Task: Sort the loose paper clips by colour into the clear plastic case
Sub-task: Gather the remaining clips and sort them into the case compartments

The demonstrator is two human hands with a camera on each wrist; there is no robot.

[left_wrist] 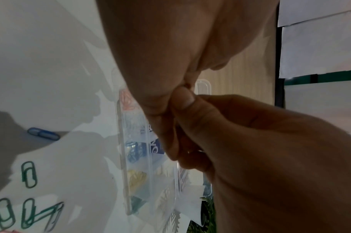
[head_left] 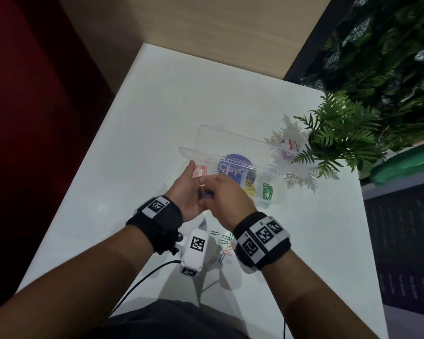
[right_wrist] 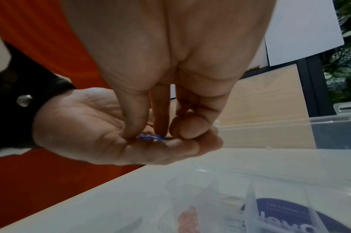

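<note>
The white tabletop (head_left: 157,113) carries everything. At its right edge stands a green fern-like plant (head_left: 340,135), touching nothing of the task. Near the middle lies the clear plastic case (head_left: 272,203) with its lid open; under it a round purple sticker (head_left: 233,165) shows through. Inside the case, pink paper clips (head_left: 200,170) fill the left compartment, then come blue paper clips (head_left: 235,178), yellow paper clips (head_left: 250,188) and green paper clips (head_left: 267,190), each colour in its own compartment.

The left hand (head_left: 190,194) is held palm up above the tabletop, just in front of the case, with its fingers relaxed and slightly cupped. The right hand (head_left: 227,199) comes from above; its thumb and forefinger are together, pinching a small bunch of blue clips (right_wrist: 150,137) that lies on the left palm, while the other fingers (right_wrist: 187,127) are curled.

Near the wrists, the loose paper clips (head_left: 222,245) of mixed colours lie scattered on the tabletop, well apart from the case
</note>
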